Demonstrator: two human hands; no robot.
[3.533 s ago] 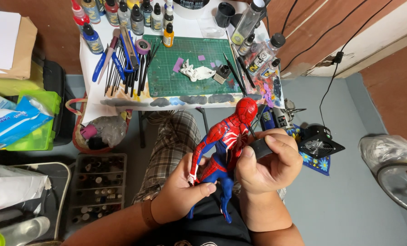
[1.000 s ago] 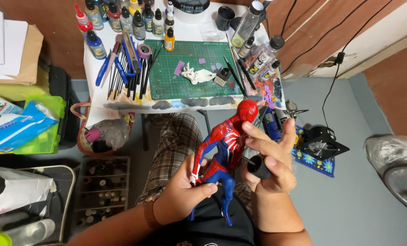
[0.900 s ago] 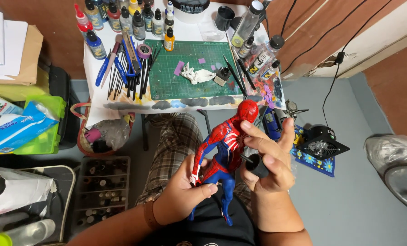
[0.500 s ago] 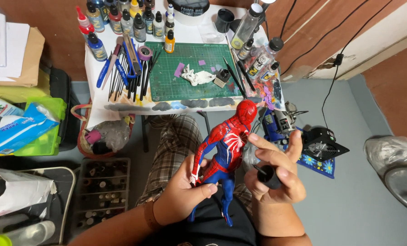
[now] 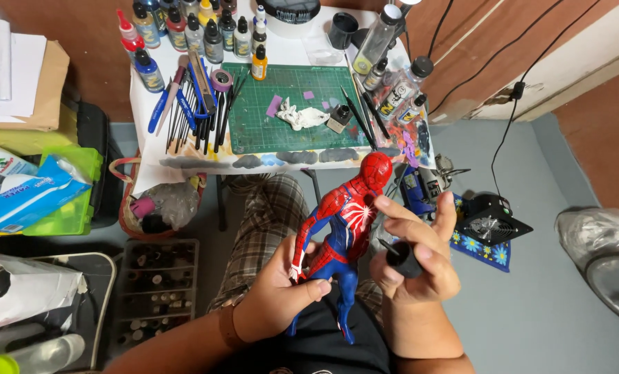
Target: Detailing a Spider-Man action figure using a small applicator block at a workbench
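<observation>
A red and blue action figure (image 5: 344, 225) stands upright above my lap, seen from its back. My left hand (image 5: 281, 287) grips it around the legs and hips. My right hand (image 5: 417, 253) is just to the figure's right, palm up, with a small black cylindrical part (image 5: 401, 258) held in its curled fingers. The thumb and forefinger of that hand reach toward the figure's shoulder without clearly touching it.
A small white table (image 5: 184, 156) ahead carries a green cutting mat (image 5: 292, 111), paint bottles (image 5: 184, 31), brushes and pens (image 5: 198, 111) and a white sculpted piece (image 5: 301, 116). A tray of small bottles (image 5: 157, 291) lies on the floor left; a black fan unit (image 5: 493, 220) sits right.
My right hand has come off the figure's upper body and moved down and to the right, turning palm up with the black part in it. The left hand has kept its grip.
</observation>
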